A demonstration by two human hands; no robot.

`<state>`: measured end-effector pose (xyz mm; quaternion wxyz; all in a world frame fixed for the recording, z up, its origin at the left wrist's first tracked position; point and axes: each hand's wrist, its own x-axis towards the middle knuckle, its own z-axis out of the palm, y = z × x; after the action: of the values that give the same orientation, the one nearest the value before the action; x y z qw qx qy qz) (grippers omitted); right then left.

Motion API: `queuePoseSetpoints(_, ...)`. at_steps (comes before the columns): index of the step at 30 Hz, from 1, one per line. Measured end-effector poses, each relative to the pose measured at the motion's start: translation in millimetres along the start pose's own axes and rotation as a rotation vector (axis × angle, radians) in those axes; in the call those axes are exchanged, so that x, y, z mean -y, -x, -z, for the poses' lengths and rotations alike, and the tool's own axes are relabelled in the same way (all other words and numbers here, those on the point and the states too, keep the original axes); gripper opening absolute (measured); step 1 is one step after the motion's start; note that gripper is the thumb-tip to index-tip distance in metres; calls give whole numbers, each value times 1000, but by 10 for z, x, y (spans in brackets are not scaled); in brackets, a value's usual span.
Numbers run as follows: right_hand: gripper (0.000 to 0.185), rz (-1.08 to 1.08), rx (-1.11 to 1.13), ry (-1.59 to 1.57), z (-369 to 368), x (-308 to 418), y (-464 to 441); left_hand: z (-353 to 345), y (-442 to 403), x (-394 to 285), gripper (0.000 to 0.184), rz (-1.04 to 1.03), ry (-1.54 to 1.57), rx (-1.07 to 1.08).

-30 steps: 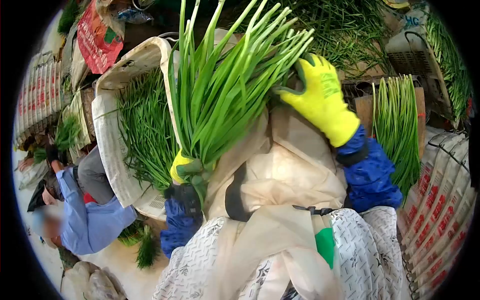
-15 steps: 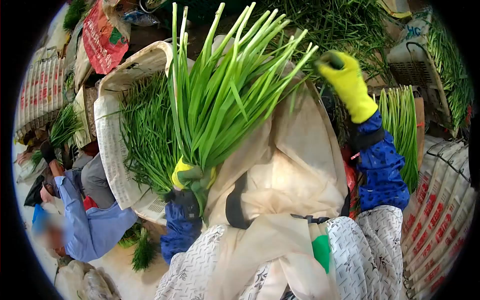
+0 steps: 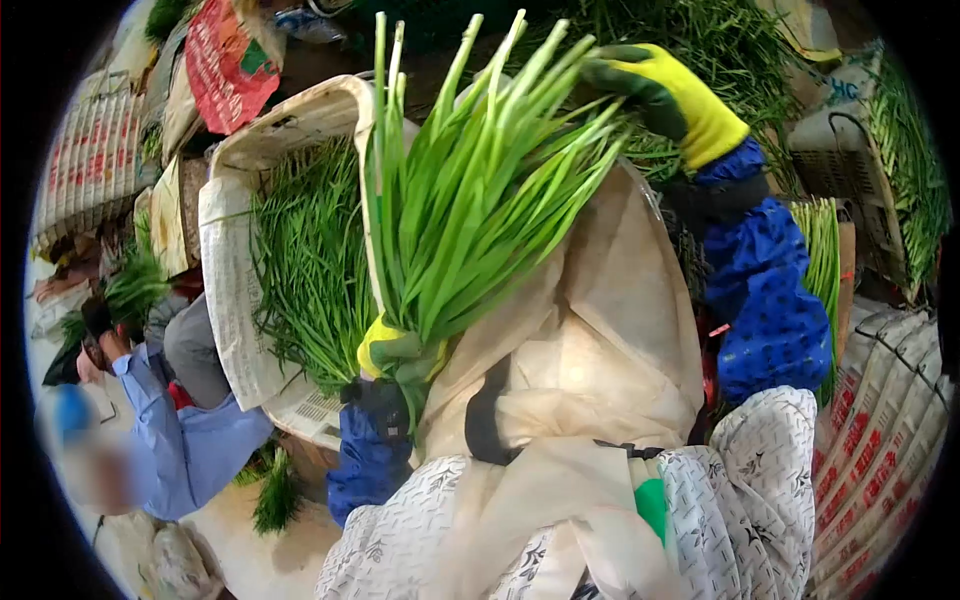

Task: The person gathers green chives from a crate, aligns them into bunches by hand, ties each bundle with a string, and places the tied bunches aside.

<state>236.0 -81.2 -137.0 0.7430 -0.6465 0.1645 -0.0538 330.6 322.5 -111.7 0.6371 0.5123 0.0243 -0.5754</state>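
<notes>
My left hand point(image 3: 398, 352), in a yellow and green glove, is closed around the narrow lower part of a fanned bunch of garlic chives point(image 3: 470, 210). The pale cut ends point up and away from me. At the upper right of the bunch my right hand point(image 3: 655, 95), gloved the same way, reaches its fingers over the stalk ends. Those fingers look stretched and slightly bent, and whether they touch a stalk is unclear. Below the bunch, a beige apron point(image 3: 600, 340) covers my lap.
A lined basket of greens point(image 3: 232, 280) stands left of the bunch. Loose leaves point(image 3: 690, 30) lie behind it. Upright stalks point(image 3: 820, 240) and a white ribbed basket point(image 3: 885, 430) are on the right. Another person in a blue shirt point(image 3: 190, 440) sits at left.
My right hand has moved left, from beside the bunch to its stalk ends, and its curled fingers have straightened. My left hand keeps its grip; the whole view has shifted slightly.
</notes>
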Motion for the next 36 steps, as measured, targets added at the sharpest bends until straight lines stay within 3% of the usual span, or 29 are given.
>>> queuePoseSetpoints(2, 36, 172, 40, 124, 166, -58, 48, -65, 29, -40, 59, 5, -23, -21)
queuePoseSetpoints(4, 36, -9, -96, -350, 521, -126, 132, -162, 58, -99, 56, 16, -58, -40)
queuePoseSetpoints(6, 37, -139, -563, 38, 853, -79, 161, -277, 65, -160, 53, 45, -85, -55)
queuePoseSetpoints(7, 42, -193, -607, 876, 1265, -229, 107, -195, 36, -200, 51, 185, -150, -57)
queuePoseSetpoints(8, 48, -349, -815, 1694, 936, -19, 134, -214, 41, -198, 49, 174, -154, -67)
queuePoseSetpoints(10, 43, 314, -677, 1102, 686, 201, 214, -290, 58, -191, 44, 152, -161, -98)
queuePoseSetpoints(12, 28, 553, -359, 975, 90, 567, 191, -290, 33, -170, 39, 142, -254, -110)
queuePoseSetpoints(13, 25, 535, -276, 951, -141, 693, 179, -274, 6, -188, 39, 182, -279, -122)
queuePoseSetpoints(14, 25, 750, -102, 1186, -266, 834, 66, -250, -13, -208, 39, 222, -302, -135)
queuePoseSetpoints(16, 26, 787, 28, 1478, -378, 766, -98, -248, 11, -298, 41, 262, -306, -72)
queuePoseSetpoints(17, 26, 680, -15, 1524, -437, 673, -131, -264, 28, -300, 42, 236, -279, -54)
queuePoseSetpoints(18, 29, 598, 158, 1665, -424, 632, -188, -291, 52, -295, 43, 211, -251, -36)
queuePoseSetpoints(23, 29, 67, 356, 1025, -649, 711, -417, -299, 55, -290, 45, 192, -264, -6)
queuePoseSetpoints(26, 28, 77, 180, 678, -591, 552, -295, -288, 42, -304, 38, 204, -353, -12)
queuePoseSetpoints(27, 27, 175, 76, 752, -517, 454, -317, -295, 34, -305, 33, 202, -344, -6)
queuePoseSetpoints(28, 31, 163, 108, 662, -258, 327, -374, -243, 21, -294, 35, 175, -395, 0)
queuePoseSetpoints(30, 19, 83, -106, 181, -358, 662, -100, -258, 53, -258, 36, 171, -325, -52)
queuePoseSetpoints(31, 24, 57, 58, -158, -209, 699, -3, -268, 38, -269, 39, 212, -301, -85)
queuePoseSetpoints(32, 29, 16, 52, -258, 31, 619, 23, -327, 45, -342, 40, 216, -326, -20)
queuePoseSetpoints(33, 27, 185, 59, -434, 172, 539, 38, -334, 58, -322, 42, 197, -310, -42)
queuePoseSetpoints(35, 27, 298, 20, -495, 593, 347, 134, -263, 56, -270, 50, 193, -288, -32)
queuePoseSetpoints(36, 30, 234, -26, -388, 998, 220, 264, -273, 63, -240, 52, 172, -259, -58)
